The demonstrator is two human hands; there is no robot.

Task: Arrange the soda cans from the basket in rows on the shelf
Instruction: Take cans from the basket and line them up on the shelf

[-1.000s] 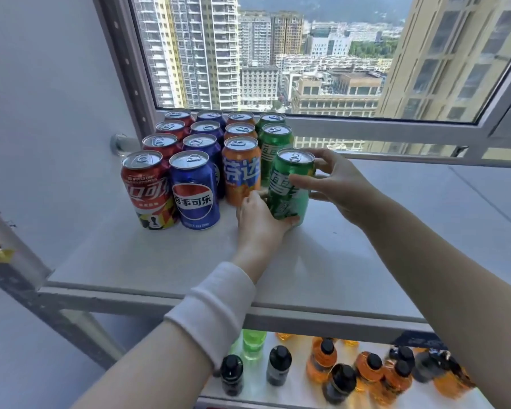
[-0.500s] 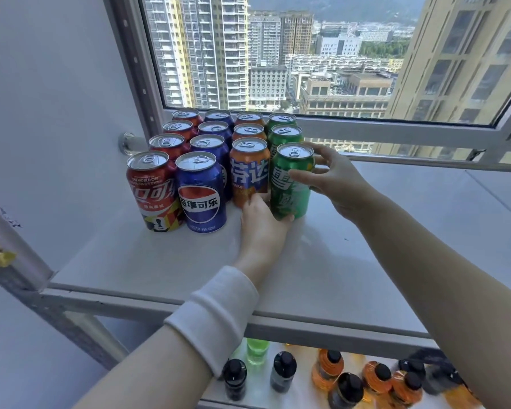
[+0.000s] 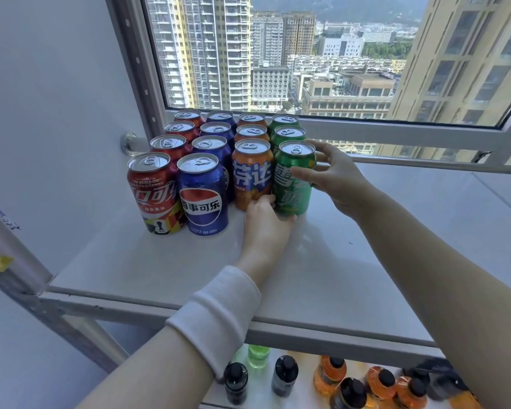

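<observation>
Green can point(image 3: 291, 194) stands in right hand point(image 3: 337, 181) grip; left hand point(image 3: 266, 227) holds base.

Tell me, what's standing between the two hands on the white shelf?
In the head view, a green metal soda can stands upright between them. The left hand holds its base and the right hand grips its side.

You've got the cans point(image 3: 219, 137) on the shelf point(image 3: 322, 276), four columns running back to the window point(image 3: 307, 54), tucked at the left end. The front-right can point(image 3: 292, 184) closes the rightmost column, with your left hand point(image 3: 266, 228) before it and your right hand point(image 3: 334, 178) at its right. The bottles point(image 3: 331, 376) stand below the shelf.
</observation>
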